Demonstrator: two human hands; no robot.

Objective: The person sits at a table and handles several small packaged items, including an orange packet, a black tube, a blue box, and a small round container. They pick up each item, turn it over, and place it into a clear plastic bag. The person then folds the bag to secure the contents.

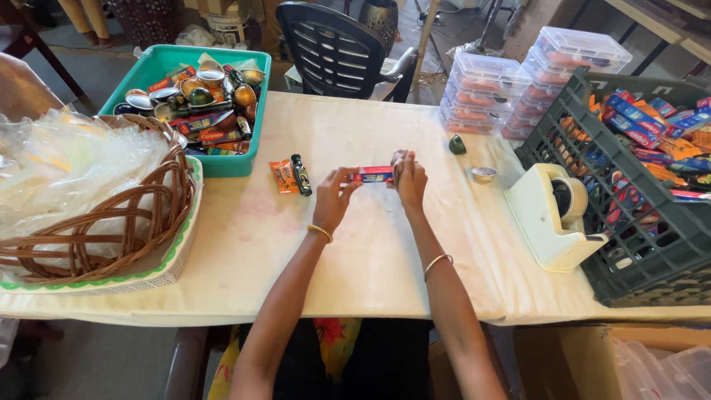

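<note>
On the cream-covered table point(370, 252), we pinch the small box point(375, 175) lengthwise, left hand point(335, 198) and right hand point(409, 180) closed on its ends.

Both forearms extend forward from the bottom edge and converge toward the middle, each wrist carrying a thin bangle. The left hand point(335, 194) lies palm down, fingers curled, fingertips pinched closed at its far end. The right hand point(409, 178) sits just beside it, fingers bent downward and closed together.
</note>
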